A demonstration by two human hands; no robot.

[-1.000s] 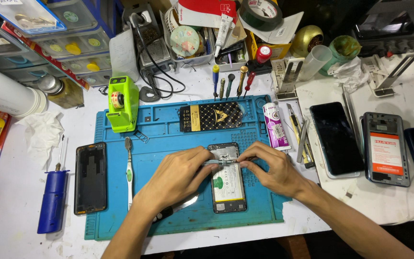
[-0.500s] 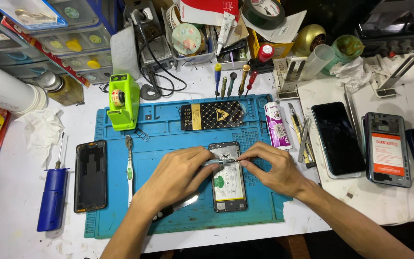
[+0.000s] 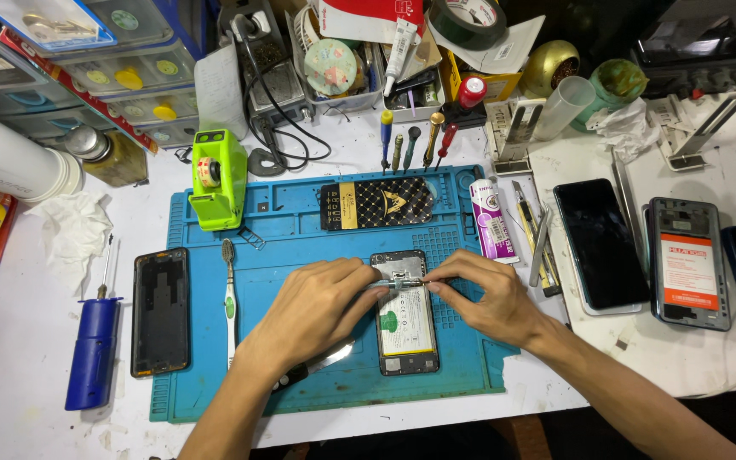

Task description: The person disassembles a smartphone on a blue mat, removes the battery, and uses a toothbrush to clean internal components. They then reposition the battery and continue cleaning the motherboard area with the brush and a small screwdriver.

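An opened phone (image 3: 405,317) (its back cover off, battery showing) lies near the middle of the blue mat (image 3: 317,230). The left hand (image 3: 317,307) rests on the phone's left edge, fingers curled around thin tweezers (image 3: 385,284) at its upper end, while the right hand (image 3: 479,298) pinches the tweezers' tip from the right. A toothbrush (image 3: 229,298) lies on the mat's left part.

Phone repair bench: blue silicone work mat (image 3: 300,383), row of screwdrivers (image 3: 415,145), opened phones (image 3: 687,264), parts drawers (image 3: 121,77), tape roll (image 3: 462,19).
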